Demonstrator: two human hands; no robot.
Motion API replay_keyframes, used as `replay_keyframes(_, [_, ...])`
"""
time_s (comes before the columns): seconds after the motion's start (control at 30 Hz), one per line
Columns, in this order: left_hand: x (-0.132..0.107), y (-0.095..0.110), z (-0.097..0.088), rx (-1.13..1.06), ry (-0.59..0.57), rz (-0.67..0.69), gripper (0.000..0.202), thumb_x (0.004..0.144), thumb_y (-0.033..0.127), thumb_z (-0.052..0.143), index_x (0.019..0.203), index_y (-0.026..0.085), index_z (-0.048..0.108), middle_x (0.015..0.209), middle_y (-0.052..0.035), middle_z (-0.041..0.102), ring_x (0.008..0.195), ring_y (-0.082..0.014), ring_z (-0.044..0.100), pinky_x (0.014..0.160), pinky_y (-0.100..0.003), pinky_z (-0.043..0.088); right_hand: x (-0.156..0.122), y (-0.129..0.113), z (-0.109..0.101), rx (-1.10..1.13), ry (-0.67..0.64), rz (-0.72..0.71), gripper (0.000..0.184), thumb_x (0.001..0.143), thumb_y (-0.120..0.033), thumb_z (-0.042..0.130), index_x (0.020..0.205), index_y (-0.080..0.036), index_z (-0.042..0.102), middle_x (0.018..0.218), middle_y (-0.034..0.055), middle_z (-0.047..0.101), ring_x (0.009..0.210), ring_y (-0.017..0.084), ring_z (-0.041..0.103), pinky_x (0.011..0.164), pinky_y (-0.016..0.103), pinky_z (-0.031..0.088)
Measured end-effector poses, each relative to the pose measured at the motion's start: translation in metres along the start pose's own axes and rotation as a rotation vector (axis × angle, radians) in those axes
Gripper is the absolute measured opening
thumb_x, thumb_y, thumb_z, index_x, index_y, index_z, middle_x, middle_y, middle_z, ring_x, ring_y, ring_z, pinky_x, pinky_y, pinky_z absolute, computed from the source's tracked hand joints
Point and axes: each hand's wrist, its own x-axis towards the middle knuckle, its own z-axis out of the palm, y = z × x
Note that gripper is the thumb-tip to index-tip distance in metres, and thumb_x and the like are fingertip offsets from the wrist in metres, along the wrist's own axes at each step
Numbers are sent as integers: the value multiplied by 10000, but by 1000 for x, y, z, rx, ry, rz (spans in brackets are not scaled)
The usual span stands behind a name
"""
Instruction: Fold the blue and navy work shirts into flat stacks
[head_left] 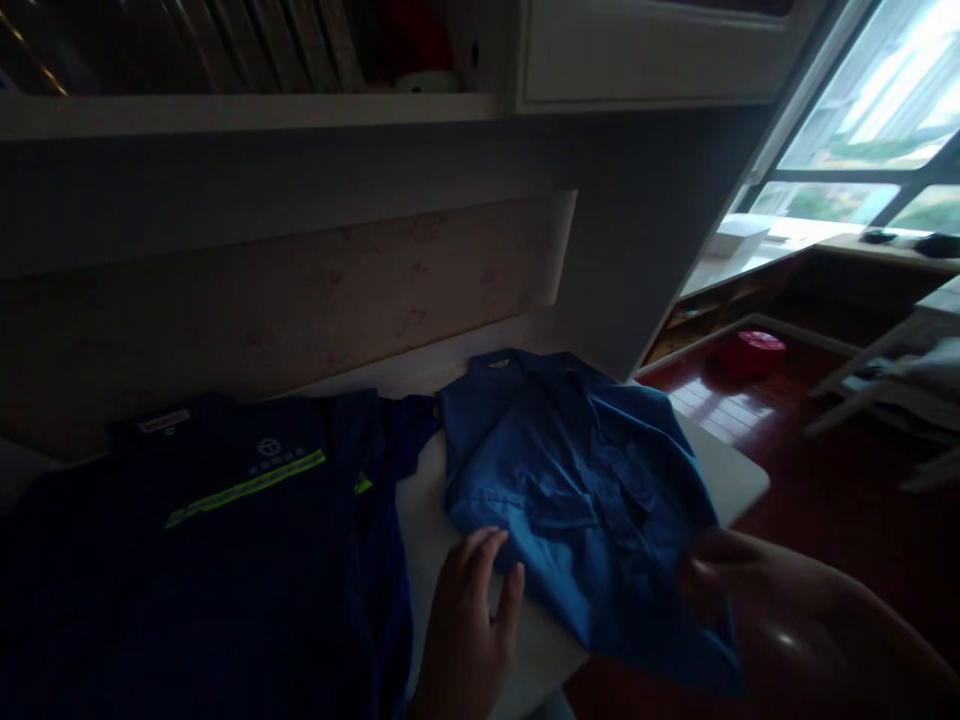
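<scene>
Head view: by the right hand [705,580], a blue shirt [540,460] on a pale table [724,465] is pinched; left of that grip, the left hand [476,610] is held fingers apart. Farther left, lettering [277,463] and a collar label [165,421] on a dark-blue garment [262,600] cannot be read.

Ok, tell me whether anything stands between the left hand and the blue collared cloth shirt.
Nothing visible does. The left hand is at the edge of the blue shirt, touch unclear; the dark navy cloth shirt with the yellow-green stripe lies left, out of the way.
</scene>
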Motion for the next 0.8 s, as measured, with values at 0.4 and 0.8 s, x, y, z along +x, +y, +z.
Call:
replay_keyframes(0.4, [31,2,70,97,-166,-15,263,1000,180,417,907,213,661,967,-49,683,962,-229,621,914,-448,491,150,-32,-34,-938,702,-28,374,990,-301,410,1275,-252,647,1250,113,673,1181,296,562,1089,523,306])
replay_keyframes(0.8, [-33,-15,-48,-473,-309,-500,375,955,594,431,1010,252,576,945,-40,659,967,-222,642,937,-369,502,35,33,-96,72,710,-252,398,809,-619,590,817,-223,636,766,92,687,628,256,644,640,417,548])
